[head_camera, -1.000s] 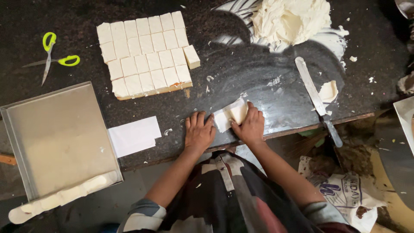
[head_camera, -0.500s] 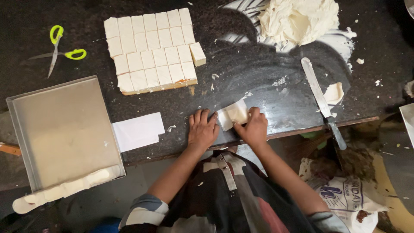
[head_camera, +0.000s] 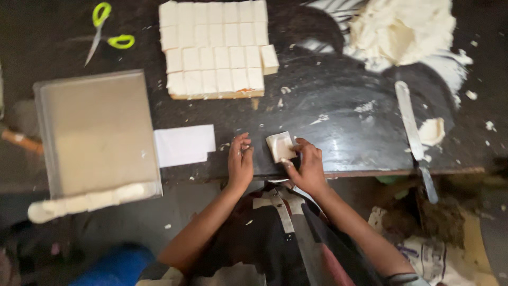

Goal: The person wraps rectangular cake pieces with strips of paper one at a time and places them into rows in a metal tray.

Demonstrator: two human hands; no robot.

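Your right hand (head_camera: 309, 167) pinches a small pale square piece (head_camera: 280, 146), seemingly in a thin wrap, at its lower right corner, near the front edge of the dark desk (head_camera: 338, 122); your left hand (head_camera: 239, 161) lies just beside it at nine o'clock, fingers loosely curled, gripping nothing and off the piece. To do this step well, I judge you should keep the piece flat on the desk, steady it with the free hand, and press lightly, since it looks soft and would dent. The white paper sheet (head_camera: 184, 145) lies at nine o'clock of your left hand, beside the metal tray (head_camera: 95, 132); the cut slab of squares (head_camera: 214, 50) sits at twelve o'clock, the green-handled scissors (head_camera: 106, 29) at ten, the long knife (head_camera: 415, 137) at three, and the pale heap (head_camera: 402, 29) at one. Compared with half a second ago, your left hand has come off the piece, which both hands then cupped, and the piece now shows more fully between them.
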